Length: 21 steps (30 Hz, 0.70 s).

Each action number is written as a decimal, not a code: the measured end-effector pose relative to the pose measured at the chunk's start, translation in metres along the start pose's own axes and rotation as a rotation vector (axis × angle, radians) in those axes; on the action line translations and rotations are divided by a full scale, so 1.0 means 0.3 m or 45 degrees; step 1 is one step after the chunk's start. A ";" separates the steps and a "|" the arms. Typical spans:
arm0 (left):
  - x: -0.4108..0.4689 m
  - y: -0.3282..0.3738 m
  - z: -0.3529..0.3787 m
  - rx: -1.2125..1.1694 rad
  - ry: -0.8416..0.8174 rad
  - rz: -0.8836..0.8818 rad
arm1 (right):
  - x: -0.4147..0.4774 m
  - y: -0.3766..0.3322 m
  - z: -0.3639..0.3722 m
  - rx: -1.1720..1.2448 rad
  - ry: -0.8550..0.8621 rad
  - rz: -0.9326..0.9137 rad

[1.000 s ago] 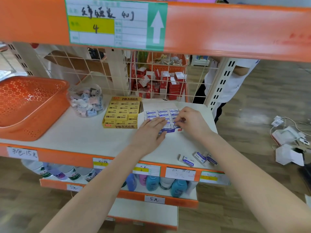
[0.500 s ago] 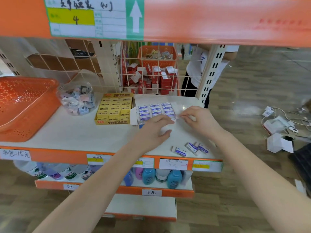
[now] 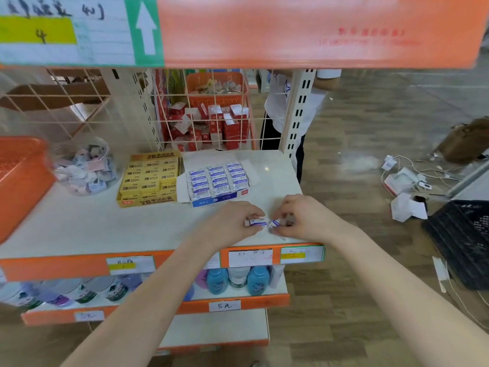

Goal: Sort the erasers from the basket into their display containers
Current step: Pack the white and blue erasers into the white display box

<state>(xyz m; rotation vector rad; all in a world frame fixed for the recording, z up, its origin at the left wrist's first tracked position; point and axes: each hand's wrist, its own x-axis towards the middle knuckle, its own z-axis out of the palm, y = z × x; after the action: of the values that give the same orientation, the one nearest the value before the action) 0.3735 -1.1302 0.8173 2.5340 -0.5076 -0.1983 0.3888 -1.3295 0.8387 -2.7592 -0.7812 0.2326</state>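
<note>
Both of your hands had come back from the blue-and-white display box (image 3: 217, 180) to the front edge of the shelf (image 3: 92, 226), just right of the frame's centre, where three loose erasers had lain half a second before. Your left hand (image 3: 232, 221) had its fingers curled round a wrapped eraser (image 3: 256, 223), which lay flat and stuck out toward the right. Your right hand (image 3: 307, 218) pinched a second eraser (image 3: 274, 223) between thumb and fingertips, tilted, its end almost meeting the first. Whether either eraser was lifted off the shelf could not be told.

Your right palm covered the spot where the third loose eraser had been. A dark patch showed under your fingers there, too small to read.

The display box had stayed behind your hands, near the middle of the frame, with its rows of erasers full and its front flap down. Left of it, touching, sat the yellow 2B box (image 3: 149, 178). Farther left stood the clear jar (image 3: 84, 168) of small pastel erasers, blurred by glare.

The orange basket (image 3: 21, 178) was cut off by the left edge of the frame, so you could not see what was in it. Motion blur softened the whole top band of the picture.
</note>
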 end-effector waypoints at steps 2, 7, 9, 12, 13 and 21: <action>-0.010 -0.006 0.001 0.021 0.016 0.004 | 0.013 -0.008 0.005 -0.008 0.025 0.017; -0.058 -0.044 -0.014 0.082 0.095 -0.020 | 0.045 -0.036 0.005 -0.035 0.007 -0.020; -0.081 -0.057 -0.021 0.076 0.157 -0.029 | 0.058 -0.051 0.001 0.039 0.030 -0.042; -0.111 -0.075 -0.031 0.030 0.290 -0.050 | 0.082 -0.083 -0.006 0.208 0.134 -0.108; -0.120 -0.081 -0.035 0.022 0.339 -0.069 | 0.093 -0.092 -0.005 0.259 0.168 -0.141; -0.203 -0.143 -0.083 -0.008 0.546 -0.169 | 0.172 -0.171 0.010 0.611 0.311 -0.157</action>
<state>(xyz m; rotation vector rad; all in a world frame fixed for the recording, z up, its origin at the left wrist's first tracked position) 0.3371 -1.0605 0.8174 2.5041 -0.1692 0.2908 0.4063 -1.2593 0.8469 -2.2290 -0.7169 0.0463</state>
